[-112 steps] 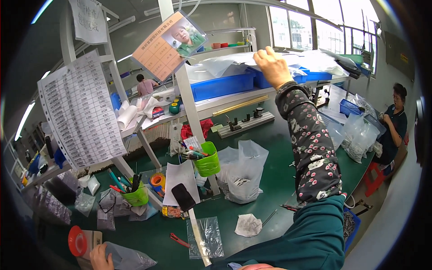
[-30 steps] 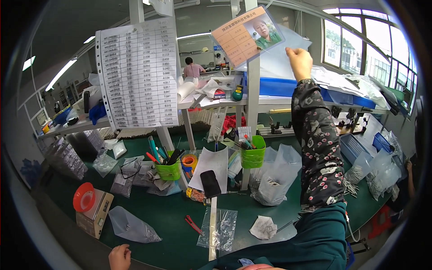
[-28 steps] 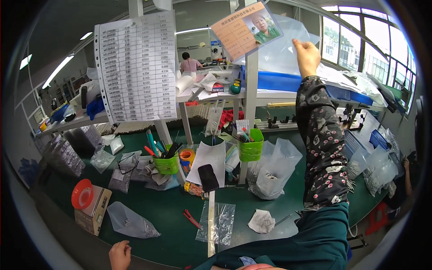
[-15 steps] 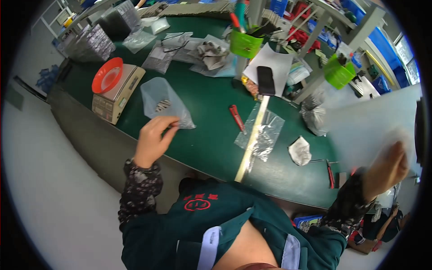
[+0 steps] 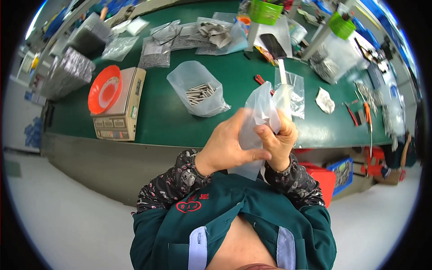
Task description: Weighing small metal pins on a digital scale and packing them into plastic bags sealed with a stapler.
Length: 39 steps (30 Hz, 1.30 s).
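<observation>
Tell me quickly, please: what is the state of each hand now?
Left hand: closed on the clear plastic bag, thumb pressing its side.
Right hand: closed on the same bag, fingers pinching its top part.

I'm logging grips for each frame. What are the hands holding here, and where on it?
Both hands, left hand and right hand, pinch a clear plastic bag at its lower part.

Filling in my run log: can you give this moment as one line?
left hand and right hand: both grip clear plastic bag | bag of metal pins: on green table | scale: left
</observation>
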Each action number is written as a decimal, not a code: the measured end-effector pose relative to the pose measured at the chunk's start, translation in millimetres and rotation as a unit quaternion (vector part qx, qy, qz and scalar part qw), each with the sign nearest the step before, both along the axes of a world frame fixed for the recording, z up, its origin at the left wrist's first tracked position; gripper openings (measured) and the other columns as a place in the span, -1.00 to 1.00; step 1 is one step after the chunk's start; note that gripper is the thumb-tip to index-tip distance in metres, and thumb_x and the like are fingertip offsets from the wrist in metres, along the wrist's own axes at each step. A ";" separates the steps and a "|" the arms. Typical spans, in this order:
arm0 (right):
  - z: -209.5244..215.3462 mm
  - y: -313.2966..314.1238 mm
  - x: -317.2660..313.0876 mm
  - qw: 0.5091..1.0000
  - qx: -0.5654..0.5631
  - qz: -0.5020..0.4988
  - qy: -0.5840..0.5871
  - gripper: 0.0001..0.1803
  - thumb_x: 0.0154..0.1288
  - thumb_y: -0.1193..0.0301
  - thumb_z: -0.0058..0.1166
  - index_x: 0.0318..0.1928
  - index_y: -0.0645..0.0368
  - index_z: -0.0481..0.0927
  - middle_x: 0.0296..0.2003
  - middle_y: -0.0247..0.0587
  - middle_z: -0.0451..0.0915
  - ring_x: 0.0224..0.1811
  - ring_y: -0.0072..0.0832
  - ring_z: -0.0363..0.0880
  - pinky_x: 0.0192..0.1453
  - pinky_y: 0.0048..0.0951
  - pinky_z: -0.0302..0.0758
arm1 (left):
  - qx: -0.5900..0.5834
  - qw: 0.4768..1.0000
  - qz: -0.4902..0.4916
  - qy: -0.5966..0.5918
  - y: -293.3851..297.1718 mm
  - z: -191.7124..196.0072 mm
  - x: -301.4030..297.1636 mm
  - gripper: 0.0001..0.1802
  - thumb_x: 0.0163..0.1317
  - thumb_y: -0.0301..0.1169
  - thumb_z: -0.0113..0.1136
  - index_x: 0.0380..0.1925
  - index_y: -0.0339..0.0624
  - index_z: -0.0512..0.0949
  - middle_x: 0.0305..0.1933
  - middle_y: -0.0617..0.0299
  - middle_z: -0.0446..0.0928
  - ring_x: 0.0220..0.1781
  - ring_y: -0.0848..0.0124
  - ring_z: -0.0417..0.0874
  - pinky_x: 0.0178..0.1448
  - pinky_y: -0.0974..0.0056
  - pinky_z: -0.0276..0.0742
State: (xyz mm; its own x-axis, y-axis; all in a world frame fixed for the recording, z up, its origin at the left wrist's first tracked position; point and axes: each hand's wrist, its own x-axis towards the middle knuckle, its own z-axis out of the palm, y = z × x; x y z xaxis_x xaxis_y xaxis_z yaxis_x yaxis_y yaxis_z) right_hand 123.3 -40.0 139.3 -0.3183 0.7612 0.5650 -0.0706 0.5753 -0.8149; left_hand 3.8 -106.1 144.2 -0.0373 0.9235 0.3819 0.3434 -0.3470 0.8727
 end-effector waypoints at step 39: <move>-157.1 10.6 182.4 0.902 -0.362 -0.229 -0.049 -0.42 0.14 0.71 -0.16 0.20 0.14 0.16 -0.36 -0.29 0.44 -0.53 -0.68 0.43 -0.52 -0.69 0.42 | -0.103 0.885 0.116 0.439 60.7 -135.7 47.5 -0.85 0.06 -0.41 0.07 -0.54 -0.15 0.31 -0.48 0.16 0.34 -0.61 0.19 0.52 -0.61 0.18 0.42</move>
State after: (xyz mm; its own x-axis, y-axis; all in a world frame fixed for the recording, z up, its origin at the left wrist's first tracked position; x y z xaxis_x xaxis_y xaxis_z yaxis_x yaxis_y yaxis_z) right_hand 305.7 -29.5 -17.8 0.1024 0.9839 -0.1465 0.1316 -0.1594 -0.9784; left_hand 51.3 -45.3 8.5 -0.0074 0.9834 0.1816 0.9618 -0.0427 0.2703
